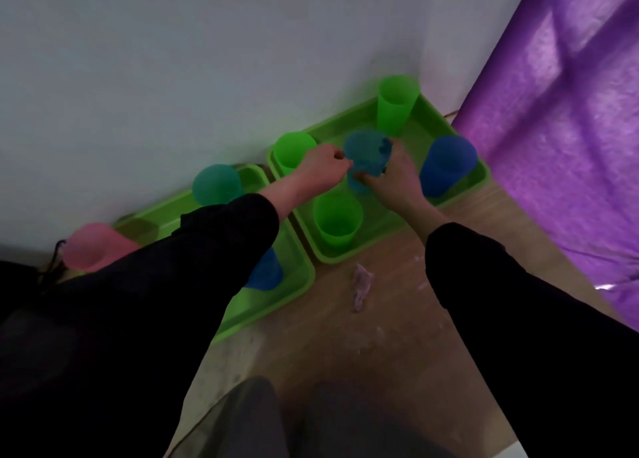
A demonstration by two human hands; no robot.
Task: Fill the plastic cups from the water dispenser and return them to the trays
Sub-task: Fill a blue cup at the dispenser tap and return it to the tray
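At far left, a pink cup (pixel 93 246) stands at the end of the left tray (pixel 297 278), which also holds a teal cup (pixel 216 184) and a dark blue cup (pixel 266 274) partly hidden by a black sleeve. The right tray (pixel 345 259) carries three green cups (pixel 337 221) and a second blue cup (pixel 447 164). The centre cup (pixel 366 157), blue-green, sits in the middle of this tray. The left hand (pixel 325 169) is curled, pinching its left edge. The right hand (pixel 394 177) wraps its lower wall. The water level in any cup cannot be read, and the dispenser is out of view, so progress cannot be counted. Judged step: either lifting or setting down the centre cup.
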